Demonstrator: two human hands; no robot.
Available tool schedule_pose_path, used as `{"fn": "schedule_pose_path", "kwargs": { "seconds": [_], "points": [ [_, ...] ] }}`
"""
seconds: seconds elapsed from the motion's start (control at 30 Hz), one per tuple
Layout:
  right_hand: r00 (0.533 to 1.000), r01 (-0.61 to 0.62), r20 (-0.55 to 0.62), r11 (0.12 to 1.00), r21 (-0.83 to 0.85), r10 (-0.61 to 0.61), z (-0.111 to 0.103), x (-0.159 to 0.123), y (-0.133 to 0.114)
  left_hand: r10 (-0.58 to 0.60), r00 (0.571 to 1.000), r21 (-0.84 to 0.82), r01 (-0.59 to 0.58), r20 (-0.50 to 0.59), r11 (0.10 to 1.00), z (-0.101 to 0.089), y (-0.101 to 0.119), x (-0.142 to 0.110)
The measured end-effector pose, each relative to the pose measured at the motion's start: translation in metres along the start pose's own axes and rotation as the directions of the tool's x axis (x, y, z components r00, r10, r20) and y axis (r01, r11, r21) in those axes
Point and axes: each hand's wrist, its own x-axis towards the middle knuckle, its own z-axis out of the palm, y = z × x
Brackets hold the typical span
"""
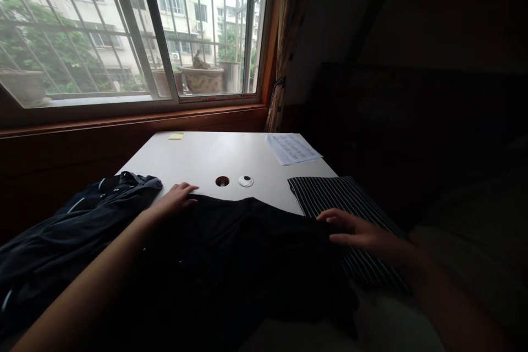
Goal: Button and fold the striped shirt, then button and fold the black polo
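A black garment (247, 253) lies spread across the near half of a white table (206, 157). My left hand (176, 198) rests flat on the garment's far left edge, fingers stretched out. My right hand (361, 231) lies flat at the garment's right edge, fingers extended, partly over a folded black cloth with thin white stripes (338, 198). Neither hand grips anything.
A dark navy garment (70, 231) is heaped at the table's left. Printed paper sheets (292, 148) lie at the far right, a yellow sticky note (176, 136) at the far edge. A cable hole (221, 181) and its white cap (246, 180) sit mid-table. A barred window is behind.
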Motion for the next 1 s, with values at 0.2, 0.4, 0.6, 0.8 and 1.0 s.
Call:
{"fn": "schedule_pose_path", "kwargs": {
  "seconds": [0.2,0.4,0.6,0.8,1.0],
  "points": [
    [0.966,-0.027,-0.260,0.994,-0.105,-0.001,-0.023,0.027,0.040,-0.026,0.981,-0.060,0.038,0.193,0.997,-0.003,-0.011,0.041],
    [0.928,0.021,-0.326,0.896,-0.443,-0.182,-0.078,0.089,0.011,-0.066,0.984,-0.073,0.079,0.168,0.994,-0.025,-0.026,0.046],
    [0.895,-0.045,-0.359,0.746,-0.664,-0.266,-0.115,0.173,-0.029,-0.215,0.973,0.033,0.218,-0.082,0.975,-0.036,-0.054,0.052],
    [0.814,-0.131,-0.478,0.697,-0.705,-0.331,-0.093,0.235,-0.028,-0.293,0.912,0.144,0.344,-0.287,0.928,-0.015,-0.057,0.053],
    [0.950,0.072,-0.164,0.697,-0.713,-0.266,-0.048,0.232,0.014,-0.139,0.935,0.173,0.204,-0.326,0.964,-0.009,-0.032,0.024]
  ]
}}
